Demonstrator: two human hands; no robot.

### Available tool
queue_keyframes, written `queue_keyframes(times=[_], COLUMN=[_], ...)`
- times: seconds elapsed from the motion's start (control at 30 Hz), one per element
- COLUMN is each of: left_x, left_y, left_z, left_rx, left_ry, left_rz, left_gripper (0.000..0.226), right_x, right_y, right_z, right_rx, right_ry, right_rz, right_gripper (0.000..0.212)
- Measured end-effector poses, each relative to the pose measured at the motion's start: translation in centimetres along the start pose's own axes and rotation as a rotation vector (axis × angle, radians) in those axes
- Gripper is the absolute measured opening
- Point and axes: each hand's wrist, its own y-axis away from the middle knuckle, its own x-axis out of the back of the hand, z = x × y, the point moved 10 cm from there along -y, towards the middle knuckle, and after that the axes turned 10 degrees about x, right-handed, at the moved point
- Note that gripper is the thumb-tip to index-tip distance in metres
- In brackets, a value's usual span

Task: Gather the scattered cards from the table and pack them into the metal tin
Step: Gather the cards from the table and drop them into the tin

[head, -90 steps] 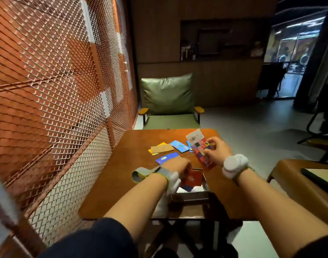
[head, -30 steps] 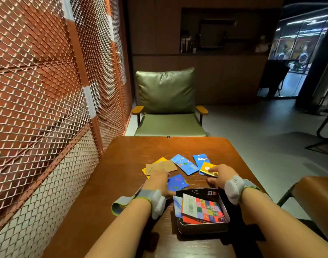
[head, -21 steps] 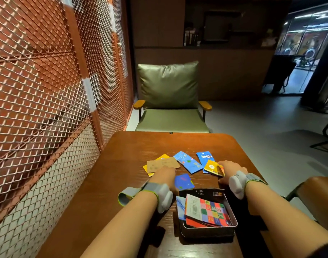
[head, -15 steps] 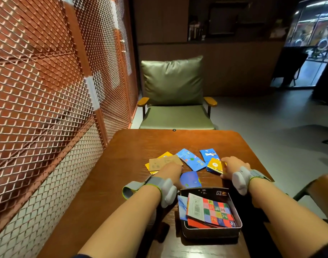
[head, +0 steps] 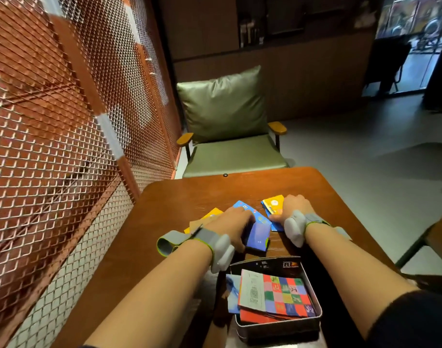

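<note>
We are mid-gathering: our left hand [head: 233,223] grips a blue card [head: 258,236] at frame centre, our right hand [head: 293,208] pinches yellow cards [head: 272,204]. Next, we judge, carry them to the tin [head: 277,325] at lower right.

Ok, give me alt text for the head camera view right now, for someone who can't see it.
Both hands reach over loose cards on a wooden table: the left hand lies on a dark blue card, the right hand on a yellow card. Nearer the camera, an open metal tin already holds a stack of cards. A green armchair stands beyond.
</note>
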Motion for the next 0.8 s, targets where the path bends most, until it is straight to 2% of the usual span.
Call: queue_keyframes(times=[0.1, 0.33, 0.43, 0.57, 0.63, 0.73, 0.8], left_x=[0.3, 0.5, 0.0, -0.9, -1.2, -0.7, 0.0], left_y=[-0.7, -2.4, -2.7, -2.8, -3.2, -4.1, -4.3], left_z=[0.1, 0.9, 1.9, 3.5, 4.2, 4.9, 4.7], left_rx=[0.013, 0.035, 0.000, -0.048, -0.063, -0.055, -0.035], left_ry=[-0.061, 0.028, -0.031, -0.106, -0.129, -0.176, -0.235], left_rz=[0.035, 0.052, 0.028, -0.013, -0.027, 0.001, 0.034], left_gripper=[0.049, 0.061, 0.060, 0.060, 0.061, 0.054, 0.050], right_x=[-0.9, -1.5, -1.3, -0.2, -0.1, -0.5, -0.7], right_y=[-0.4, -0.6, 0.3, 1.6, 1.7, 1.8, 1.8], right_z=[0.9, 2.6, 3.2, 3.0, 3.1, 3.7, 3.9], right_rx=[-0.054, 0.002, 0.055, 0.105, 0.120, 0.101, 0.090], right_ry=[-0.037, -0.092, -0.022, 0.067, 0.050, -0.099, -0.125], right_rz=[-0.023, -0.115, -0.189, -0.191, -0.164, -0.139, -0.137], right_gripper=[0.049, 0.055, 0.046, 0.039, 0.019, 0.056, 0.061])
